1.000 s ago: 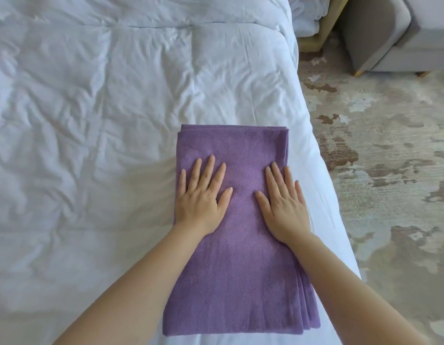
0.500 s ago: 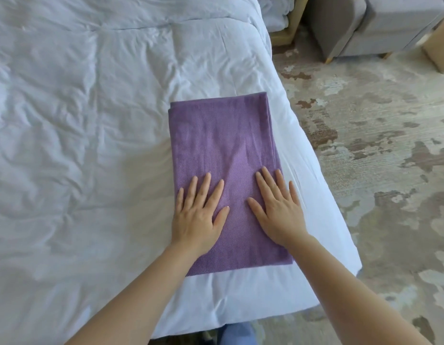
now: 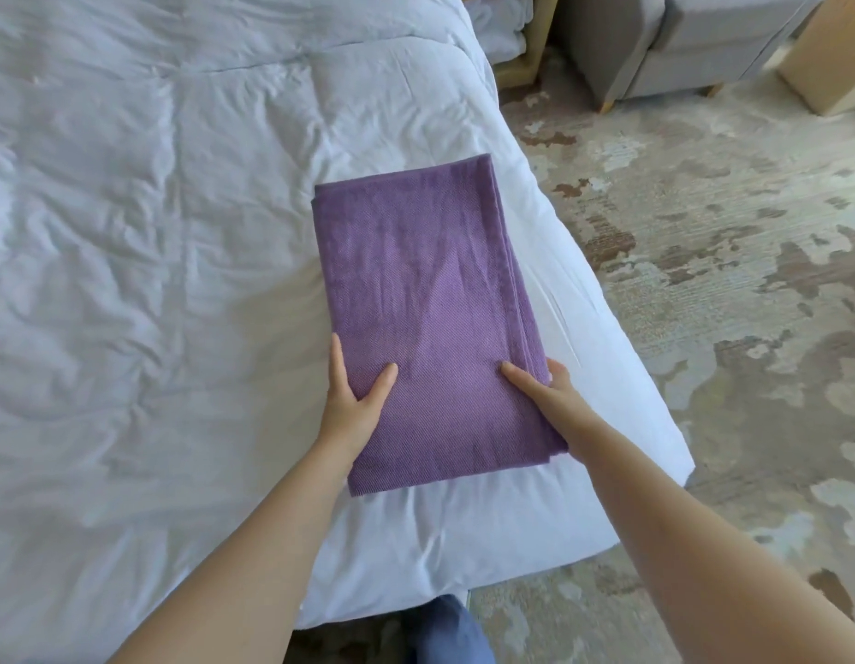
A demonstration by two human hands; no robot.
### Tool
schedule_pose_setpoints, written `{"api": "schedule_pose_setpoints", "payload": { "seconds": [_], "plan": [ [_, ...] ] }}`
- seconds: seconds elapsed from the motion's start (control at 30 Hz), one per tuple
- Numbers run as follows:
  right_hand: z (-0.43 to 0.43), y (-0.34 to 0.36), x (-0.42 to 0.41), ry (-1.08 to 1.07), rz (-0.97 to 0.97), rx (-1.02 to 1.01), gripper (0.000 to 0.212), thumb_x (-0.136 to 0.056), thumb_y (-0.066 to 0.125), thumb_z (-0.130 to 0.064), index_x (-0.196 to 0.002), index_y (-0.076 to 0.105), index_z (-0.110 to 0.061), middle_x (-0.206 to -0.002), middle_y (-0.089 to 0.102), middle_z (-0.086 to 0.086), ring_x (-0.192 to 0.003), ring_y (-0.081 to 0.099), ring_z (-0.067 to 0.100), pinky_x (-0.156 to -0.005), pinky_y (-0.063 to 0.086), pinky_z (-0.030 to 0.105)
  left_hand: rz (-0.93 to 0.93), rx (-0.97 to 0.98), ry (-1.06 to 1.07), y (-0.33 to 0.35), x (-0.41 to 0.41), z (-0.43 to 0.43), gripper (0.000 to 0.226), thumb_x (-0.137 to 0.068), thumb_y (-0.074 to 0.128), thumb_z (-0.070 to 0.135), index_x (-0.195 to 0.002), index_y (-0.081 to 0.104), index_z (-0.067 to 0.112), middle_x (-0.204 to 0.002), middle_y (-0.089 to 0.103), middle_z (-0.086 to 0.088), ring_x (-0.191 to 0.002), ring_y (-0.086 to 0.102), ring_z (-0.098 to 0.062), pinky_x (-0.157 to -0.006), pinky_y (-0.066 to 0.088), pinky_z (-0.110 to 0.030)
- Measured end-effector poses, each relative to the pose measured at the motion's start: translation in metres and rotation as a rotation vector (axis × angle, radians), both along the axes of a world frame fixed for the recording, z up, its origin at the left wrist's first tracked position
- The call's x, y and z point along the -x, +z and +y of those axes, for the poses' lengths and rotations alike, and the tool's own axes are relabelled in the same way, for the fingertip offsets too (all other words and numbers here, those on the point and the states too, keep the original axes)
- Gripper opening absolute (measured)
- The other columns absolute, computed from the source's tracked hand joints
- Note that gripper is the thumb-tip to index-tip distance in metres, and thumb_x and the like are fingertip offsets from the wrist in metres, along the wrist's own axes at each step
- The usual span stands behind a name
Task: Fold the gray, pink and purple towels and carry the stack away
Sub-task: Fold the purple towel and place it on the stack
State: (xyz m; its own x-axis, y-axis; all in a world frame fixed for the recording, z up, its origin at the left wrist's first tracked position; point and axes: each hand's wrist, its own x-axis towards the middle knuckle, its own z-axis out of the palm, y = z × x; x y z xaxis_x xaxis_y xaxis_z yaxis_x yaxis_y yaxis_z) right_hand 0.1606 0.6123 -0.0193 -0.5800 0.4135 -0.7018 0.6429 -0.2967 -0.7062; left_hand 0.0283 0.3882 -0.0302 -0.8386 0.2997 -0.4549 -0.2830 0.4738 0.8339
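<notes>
The purple towel [image 3: 425, 299] lies long twelve-to-six on the bed [image 3: 167, 289]; the left hand [image 3: 351, 404] pinches its nine o'clock edge, the right hand [image 3: 552, 393] its three o'clock edge.

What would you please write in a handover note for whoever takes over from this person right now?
Left grip: thumb on top of the purple towel, fingers at its left edge, pinching it.
Right grip: thumb on top, fingers tucked under the right edge.
The towel lies folded on the white bed, near its corner. Gray and pink towels are not visible.
Done: purple towel folded.
Left: lift it and carry it away.
</notes>
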Motion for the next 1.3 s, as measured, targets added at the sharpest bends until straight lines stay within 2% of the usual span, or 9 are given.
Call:
{"api": "schedule_pose_setpoints", "payload": {
  "seconds": [0.23,0.33,0.6,0.77,0.87,0.97,1.07,1.17,1.3],
  "plan": [
    [0.036,0.006,0.014,0.027,-0.008,-0.134,0.074,-0.059,0.081,-0.056,-0.120,0.053,-0.023,-0.107,0.066,-0.004,-0.090,0.065,0.011,-0.065,0.050,0.025,-0.055,-0.094,0.257,0.014,0.009,0.028,0.071,-0.074,0.071,0.057,-0.135,0.043,0.033,-0.120,0.061,0.016,-0.106,0.060,-0.006,-0.084,0.047,-0.023],
    [0.075,0.029,0.019,0.081,-0.064,-0.244,0.076,-0.056,0.080,-0.061,-0.119,0.054,-0.028,-0.105,0.065,-0.005,-0.091,0.065,0.014,-0.071,0.052,0.030,0.006,-0.110,0.261,0.030,-0.006,0.052,0.062,-0.081,0.068,0.046,-0.134,0.047,0.021,-0.127,0.059,0.010,-0.114,0.057,-0.006,-0.094,0.043,-0.021],
    [0.127,0.030,0.023,0.241,-0.165,-0.394,0.072,-0.059,0.074,-0.068,-0.112,0.059,-0.022,-0.105,0.064,-0.001,-0.090,0.062,0.018,-0.074,0.049,0.032,-0.077,-0.070,0.174,0.023,-0.008,0.080,0.090,-0.074,0.078,0.037,-0.143,0.025,0.013,-0.141,0.045,-0.003,-0.124,0.050,-0.018,-0.106,0.039,-0.033],
    [0.090,0.008,-0.006,-0.051,-0.114,-0.550,0.062,-0.063,0.071,-0.067,-0.108,0.057,-0.027,-0.094,0.062,-0.009,-0.080,0.058,0.004,-0.064,0.043,0.026,0.059,0.207,0.144,0.027,0.035,0.064,0.118,-0.069,0.073,0.059,-0.151,0.003,0.009,-0.154,0.017,-0.020,-0.143,0.020,-0.029,-0.115,0.023,-0.038],
    [0.070,0.014,-0.022,-0.338,-0.007,-0.369,0.071,-0.061,0.076,-0.062,-0.116,0.049,-0.026,-0.107,0.062,-0.005,-0.089,0.063,0.009,-0.065,0.048,0.026,0.110,0.251,0.154,0.038,0.077,0.064,0.119,-0.066,0.073,0.064,-0.150,0.012,0.006,-0.153,0.020,-0.019,-0.142,0.023,-0.030,-0.114,0.026,-0.042],
    [0.040,0.018,-0.035,-0.554,0.001,0.060,0.089,-0.051,0.079,-0.064,-0.121,0.038,-0.030,-0.116,0.058,-0.006,-0.099,0.064,0.020,-0.082,0.053,0.042,-0.336,0.144,0.113,0.044,0.089,0.064,0.113,-0.048,0.071,0.078,-0.136,0.042,0.014,-0.134,0.052,-0.007,-0.116,0.054,-0.027,-0.095,0.045,-0.044],
    [0.001,0.007,-0.036,-0.593,0.026,0.313,0.096,-0.046,0.083,-0.064,-0.127,0.042,-0.034,-0.119,0.062,-0.004,-0.099,0.067,0.026,-0.085,0.053,0.054,-0.549,0.088,-0.029,0.041,0.073,0.061,0.112,-0.030,0.067,0.083,-0.123,0.055,0.021,-0.120,0.060,-0.004,-0.106,0.059,-0.025,-0.086,0.048,-0.040],
    [-0.027,0.001,-0.026,-0.637,0.094,0.371,0.084,-0.049,0.084,-0.057,-0.123,0.050,-0.034,-0.110,0.070,-0.009,-0.096,0.068,0.016,-0.081,0.055,0.042,-0.603,-0.025,-0.027,0.038,0.071,0.068,0.104,-0.033,0.075,0.075,-0.120,0.054,0.021,-0.119,0.062,-0.006,-0.106,0.059,-0.026,-0.091,0.049,-0.043],
    [-0.035,0.009,-0.016,-0.723,0.127,0.327,0.076,-0.046,0.086,-0.049,-0.113,0.058,-0.024,-0.104,0.073,-0.005,-0.095,0.069,0.016,-0.076,0.054,0.033,-0.617,-0.174,-0.007,0.041,0.084,0.079,0.050,-0.063,0.078,0.054,-0.097,0.060,0.022,-0.103,0.066,-0.007,-0.095,0.063,-0.027,-0.080,0.055,-0.040]
  ]
}}
